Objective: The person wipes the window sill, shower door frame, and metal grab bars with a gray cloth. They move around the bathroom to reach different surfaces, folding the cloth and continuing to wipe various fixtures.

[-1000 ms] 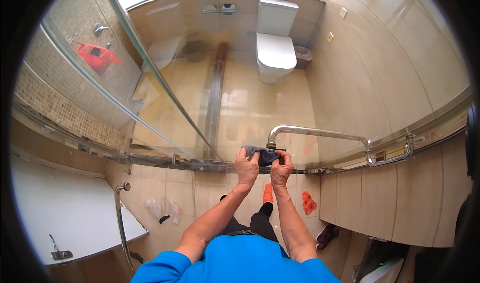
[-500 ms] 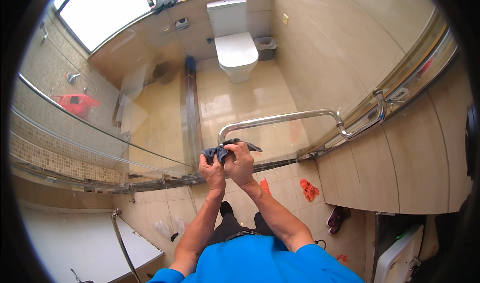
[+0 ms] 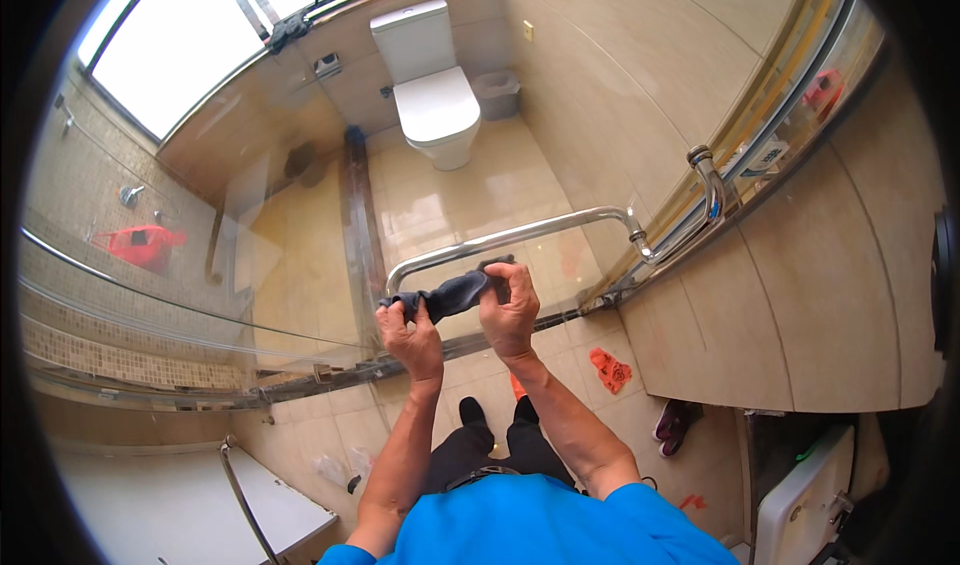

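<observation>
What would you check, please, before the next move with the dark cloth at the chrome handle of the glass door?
1. Both hands on the cloth: ok. The left hand and right hand each grip an end of the dark cloth.
2. Cloth stretched between the hands: ok, it spans them without drooping.
3. Cloth against the chrome handle: cannot tell; it lies just below the bar and contact is unclear.
4. Handle free of other items: ok, nothing hangs on it.
5. Footing: ok, the black shoe stands on bare tile; the orange scrap lies off to the side.
</observation>
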### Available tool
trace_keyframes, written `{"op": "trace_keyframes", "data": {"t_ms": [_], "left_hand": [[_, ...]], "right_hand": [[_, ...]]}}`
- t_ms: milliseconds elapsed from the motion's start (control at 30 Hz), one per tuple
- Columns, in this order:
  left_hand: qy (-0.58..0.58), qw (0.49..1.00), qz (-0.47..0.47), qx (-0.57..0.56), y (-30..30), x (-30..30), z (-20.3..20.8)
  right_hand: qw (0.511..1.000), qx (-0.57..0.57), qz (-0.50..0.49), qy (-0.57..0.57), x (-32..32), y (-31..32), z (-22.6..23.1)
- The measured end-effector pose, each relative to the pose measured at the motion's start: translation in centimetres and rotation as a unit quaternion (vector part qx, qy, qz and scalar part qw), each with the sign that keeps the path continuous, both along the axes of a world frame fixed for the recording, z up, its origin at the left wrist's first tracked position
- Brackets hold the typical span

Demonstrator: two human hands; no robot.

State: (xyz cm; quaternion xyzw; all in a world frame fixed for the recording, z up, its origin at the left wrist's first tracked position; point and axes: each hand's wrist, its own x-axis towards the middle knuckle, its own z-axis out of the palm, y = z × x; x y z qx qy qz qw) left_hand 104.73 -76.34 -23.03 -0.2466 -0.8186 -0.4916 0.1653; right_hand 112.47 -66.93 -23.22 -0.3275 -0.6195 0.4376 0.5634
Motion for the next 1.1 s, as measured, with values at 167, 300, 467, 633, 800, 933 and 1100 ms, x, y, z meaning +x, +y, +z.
{"op": "trace_keyframes", "data": {"t_ms": [167,300,467,633,800,933,1100], "left_hand": [[0.016,0.994,-0.096,-0.057,0.4,0.4,-3.0],[0.061,0.988,-0.139,0.002,1.7,1.4,-1.5],[0.100,0.967,-0.227,0.060,4.9,3.4,2.1],[0.106,0.948,-0.290,0.072,7.3,5.1,2.5],[0.064,0.948,-0.309,0.038,8.2,6.0,-0.3],[0.010,0.967,-0.254,0.019,10.0,7.7,-1.4],[0.045,0.961,-0.266,0.068,14.7,11.4,0.9]], "right_hand": [[0.967,-0.240,0.009,0.090,-0.3,-0.8,-5.4],[0.959,-0.264,-0.057,0.081,0.9,1.1,-6.2],[0.983,-0.096,-0.121,0.099,3.6,4.4,-0.2],[0.984,-0.050,-0.158,0.071,5.5,7.2,-1.3],[0.894,-0.344,-0.151,0.243,6.4,8.5,-9.0],[0.814,-0.430,-0.041,0.389,7.6,9.9,-10.3],[0.793,-0.415,0.040,0.443,10.3,12.3,-10.8]]}}
